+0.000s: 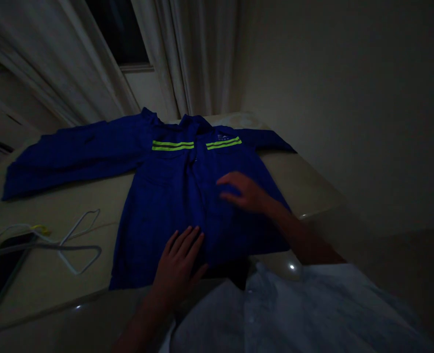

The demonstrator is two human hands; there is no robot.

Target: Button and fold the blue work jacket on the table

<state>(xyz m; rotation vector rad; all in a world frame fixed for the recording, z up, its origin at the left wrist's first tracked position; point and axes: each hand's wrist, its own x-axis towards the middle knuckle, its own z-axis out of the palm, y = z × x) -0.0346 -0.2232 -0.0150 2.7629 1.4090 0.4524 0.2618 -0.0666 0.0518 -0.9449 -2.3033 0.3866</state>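
Note:
A dark blue work jacket lies spread front side up, its collar toward the curtain. Bright yellow-green striped bands cross both sides of its chest, with small pale lettering above the right-hand band. One sleeve stretches far out to the left; the other points right and looks shorter or folded. My left hand rests flat on the jacket near its bottom hem, fingers spread. Above the right half of the front, my right hand is slightly blurred, thumb and fingers apart with nothing between them. Whether it touches the cloth I cannot tell.
The jacket lies on a pale, glossy table. At the left are a dark phone or tablet and white cables. Light curtains hang behind the table, and a bare wall stands to the right. The room is dim.

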